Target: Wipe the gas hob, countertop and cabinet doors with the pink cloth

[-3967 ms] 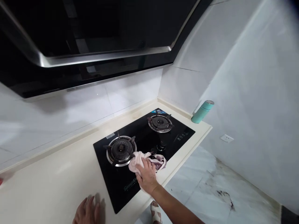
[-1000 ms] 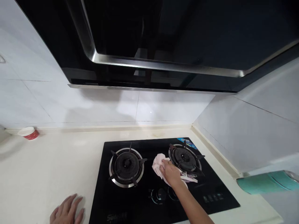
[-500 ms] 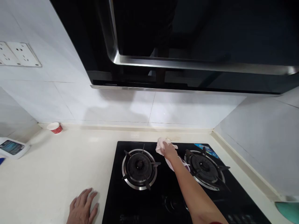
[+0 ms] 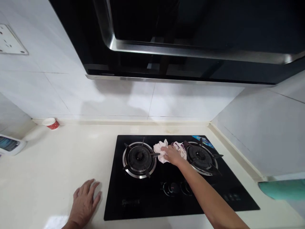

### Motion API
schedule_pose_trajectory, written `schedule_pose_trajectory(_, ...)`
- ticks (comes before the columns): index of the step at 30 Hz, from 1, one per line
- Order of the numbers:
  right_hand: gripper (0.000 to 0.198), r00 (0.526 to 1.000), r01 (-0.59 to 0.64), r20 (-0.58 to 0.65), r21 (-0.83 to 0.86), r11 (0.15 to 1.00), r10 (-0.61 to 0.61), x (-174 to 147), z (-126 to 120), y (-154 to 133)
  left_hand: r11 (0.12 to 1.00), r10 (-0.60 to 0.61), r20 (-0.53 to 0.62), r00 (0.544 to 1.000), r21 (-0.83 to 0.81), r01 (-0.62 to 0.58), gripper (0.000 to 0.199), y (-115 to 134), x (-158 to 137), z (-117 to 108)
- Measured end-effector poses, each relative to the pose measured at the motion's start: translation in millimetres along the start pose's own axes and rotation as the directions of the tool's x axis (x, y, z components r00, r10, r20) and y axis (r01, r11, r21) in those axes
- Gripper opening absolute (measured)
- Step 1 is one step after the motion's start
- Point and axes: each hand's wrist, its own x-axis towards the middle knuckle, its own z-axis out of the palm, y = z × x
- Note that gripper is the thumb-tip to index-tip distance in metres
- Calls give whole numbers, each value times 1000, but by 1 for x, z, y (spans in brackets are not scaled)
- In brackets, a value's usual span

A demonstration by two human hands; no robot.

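Observation:
My right hand (image 4: 173, 155) presses a crumpled pale pink cloth (image 4: 161, 149) onto the black glass gas stove (image 4: 138, 206), between the two burners. Part of the cloth, with dark purple patches, spreads out to the right of the hand. The left burner (image 4: 139, 156) is just left of the cloth, and the right burner (image 4: 200, 156) lies beyond the wrist. On the pale countertop (image 4: 59, 165), left of the stove, my left hand (image 4: 84, 200) rests palm down, fingers stretched out, holding nothing.
A black range hood (image 4: 190, 66) hangs low over the stove. A red and white paper cup (image 4: 51, 123) lies near the back wall, with a white labelled bottle (image 4: 11, 144) at the left edge. Something green (image 4: 283, 189) sits at the right.
My right hand has drawn the cloth from the stove's back edge toward the front. The camera view has tilted down slightly. My left hand stays on the countertop.

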Motion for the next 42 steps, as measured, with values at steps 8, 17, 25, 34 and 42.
schedule_pose_trajectory(8, 48, 1000, -3, 16, 60, 998, 2, -68, 30, -32, 1000, -18, -14, 1000, -18, 17, 39, 1, 0, 2)
schedule_pose_trajectory(17, 51, 967, 231, 65, 169, 958, -245, -106, 44, -68, 997, -57, 42, 998, -58, 59, 42, 1, 1, 0)
schedule_pose_trajectory(25, 78, 989, 122, 60, 197, 973, -136, -97, 34, -12, 995, -68, 46, 997, -68, 71, 40, 5, 2, -4)
schedule_pose_trajectory(34, 52, 996, -52, 70, 36, 998, 49, -56, 17, 33, 998, -44, 32, 999, -41, 46, 41, 5, 2, -3)
schedule_pose_trajectory(42, 60, 986, -136, 86, -68, 988, 142, -68, 29, 32, 996, -48, 53, 997, -76, 52, 39, 9, 4, -7)
